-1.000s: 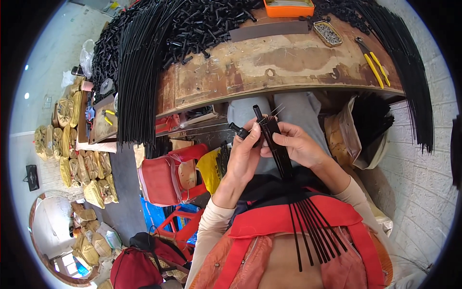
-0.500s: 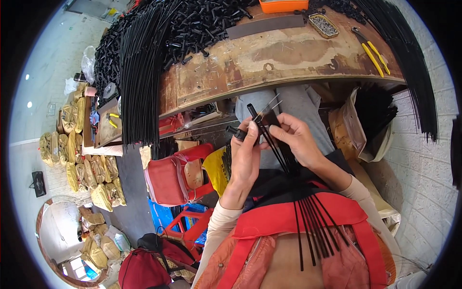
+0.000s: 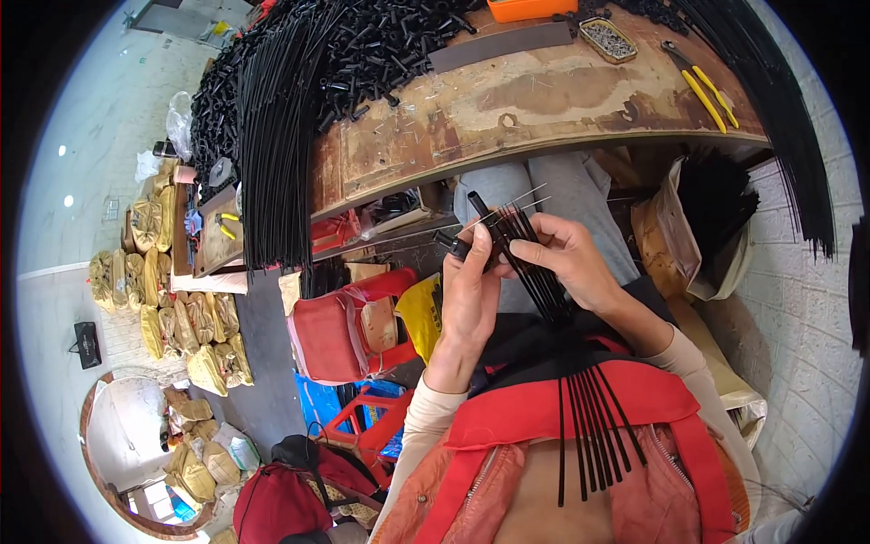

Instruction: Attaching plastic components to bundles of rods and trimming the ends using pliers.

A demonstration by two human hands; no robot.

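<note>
My left hand (image 3: 469, 295) is closed on a black plastic tube piece (image 3: 450, 243), its thumb and fingers pinching near the wires. Another black tube (image 3: 477, 201) rises just past that thumb. Thin metal wires (image 3: 526, 199) stick out to the upper right, crossing the tips of several thin black rods (image 3: 542, 288). My right hand (image 3: 573, 265) grips those rods, thumb on top and fingers curled round. The rods slant down toward my lap, and their lower ends (image 3: 598, 435) fan out over my red apron. The fingers partly hide where wires, tubes and rods meet.
A worn wooden table (image 3: 544, 100) stands ahead, with a heap of black tube pieces (image 3: 390, 45), hanging bundles of black rods (image 3: 283, 163), a small tray of metal bits (image 3: 609, 41) and yellow-handled pliers (image 3: 702, 95). A red chair (image 3: 331, 335) is at the left.
The rods in my right hand are now spread side by side, with their tips showing beside the left thumb. The metal wires point farther right across them. The whole view has shifted slightly.
</note>
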